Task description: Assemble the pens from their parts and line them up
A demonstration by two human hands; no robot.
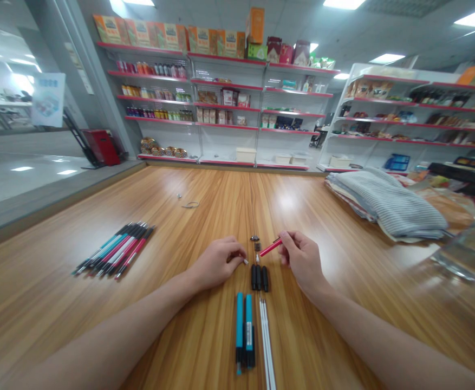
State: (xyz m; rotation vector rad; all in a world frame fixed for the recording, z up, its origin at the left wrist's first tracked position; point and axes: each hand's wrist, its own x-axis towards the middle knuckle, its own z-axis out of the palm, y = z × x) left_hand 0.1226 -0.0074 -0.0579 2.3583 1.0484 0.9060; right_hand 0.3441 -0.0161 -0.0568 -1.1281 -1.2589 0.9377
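Observation:
My right hand (300, 257) is closed around a pink pen barrel (270, 247), its near end pointing left. My left hand (221, 261) is closed in a pinch, and a small white pen part (246, 261) shows at its fingertips. Between the hands lie a white tip (257, 259) and small dark parts (257, 246). Just below them sit black pen grips (259, 277), side by side. Nearer to me are a blue pen barrel (239, 322) and another blue barrel (249, 319) with black parts at the lower ends. Thin white refills (266, 346) lie to their right.
A bundle of pens (115, 249) in blue, pink, black and white lies at the left. Farther back is a small wire loop (190, 205). Folded striped cloth (399, 203) and a clear container (470, 246) stand at the right. Stocked shelves (225, 105) rise beyond the wooden table (180, 352).

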